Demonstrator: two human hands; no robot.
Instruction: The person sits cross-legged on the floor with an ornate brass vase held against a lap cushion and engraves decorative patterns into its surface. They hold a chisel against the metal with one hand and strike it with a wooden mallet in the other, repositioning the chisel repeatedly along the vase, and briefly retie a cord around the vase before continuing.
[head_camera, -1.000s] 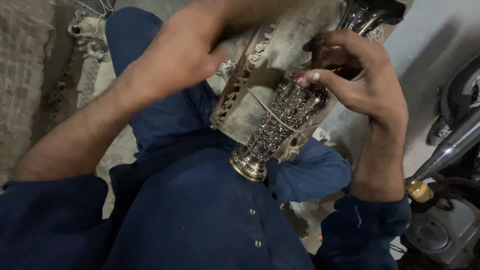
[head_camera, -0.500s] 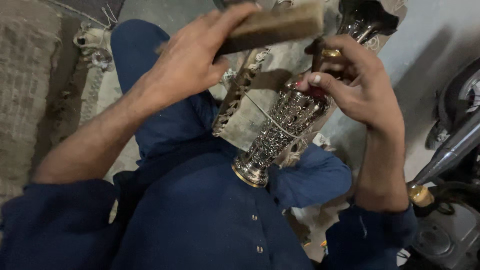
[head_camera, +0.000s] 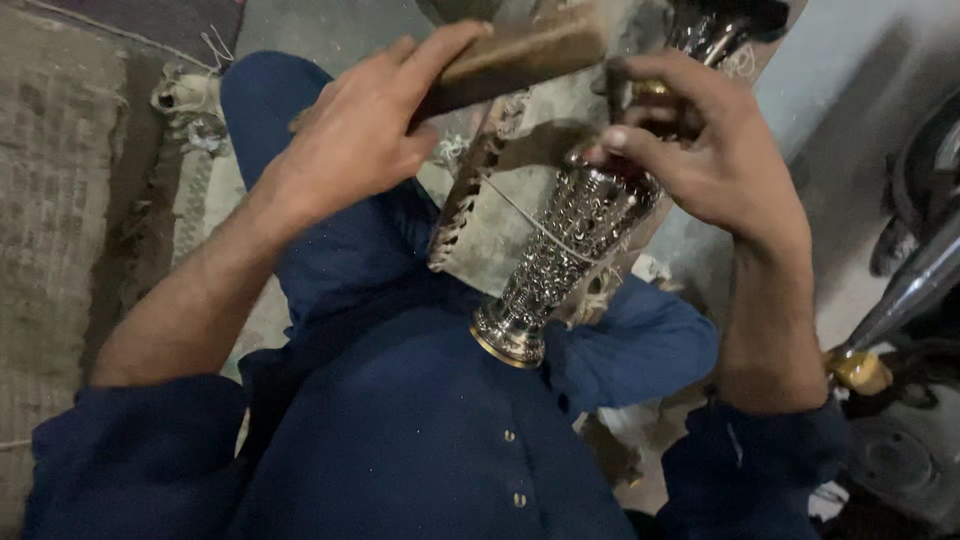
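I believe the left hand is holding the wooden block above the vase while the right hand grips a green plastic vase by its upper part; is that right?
Not quite: the head view shows the vase is shiny, perforated silver metal, not green plastic. The rest stands: the left hand holds the wooden block above it, and the right hand grips its upper part.

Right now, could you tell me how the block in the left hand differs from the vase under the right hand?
The block is brown, dull and flat-sided; the vase is silvery, shiny and round with pierced patterning. The left hand holds the block raised above, while the vase lies tilted, base toward the body, steadied by the right hand. Both are held.
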